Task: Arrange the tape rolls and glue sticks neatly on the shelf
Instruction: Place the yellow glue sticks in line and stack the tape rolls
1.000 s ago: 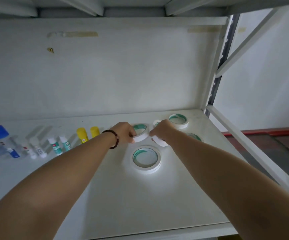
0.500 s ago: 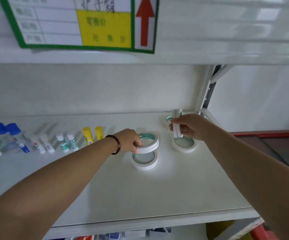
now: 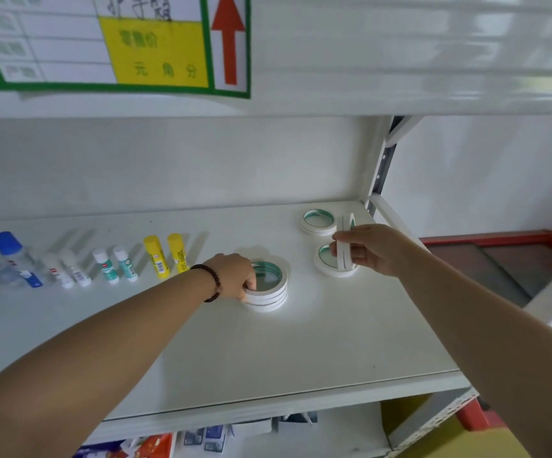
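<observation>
On the white shelf [image 3: 301, 352], my left hand [image 3: 235, 276] grips the left side of a stack of white tape rolls [image 3: 269, 292] lying flat in the middle. My right hand [image 3: 370, 249] holds a pair of tape rolls [image 3: 343, 251] upright on edge, over a flat tape roll [image 3: 326, 262]. Another flat tape roll [image 3: 317, 221] lies at the back right. Two yellow glue sticks [image 3: 165, 256] stand in a row with white-and-green glue sticks [image 3: 116, 264] and white glue sticks [image 3: 70, 269] to their left.
Blue-capped bottles [image 3: 0, 256] stand at the far left of the row. A price sign [image 3: 109, 44] hangs from the shelf above. The shelf post [image 3: 382, 166] rises at the back right. Packaged goods [image 3: 202, 438] lie on the shelf below.
My left hand has set its tape roll down onto the flat one, making a stack. My right hand still holds its rolls on edge, near the right-hand flat roll. The camera tilted.
</observation>
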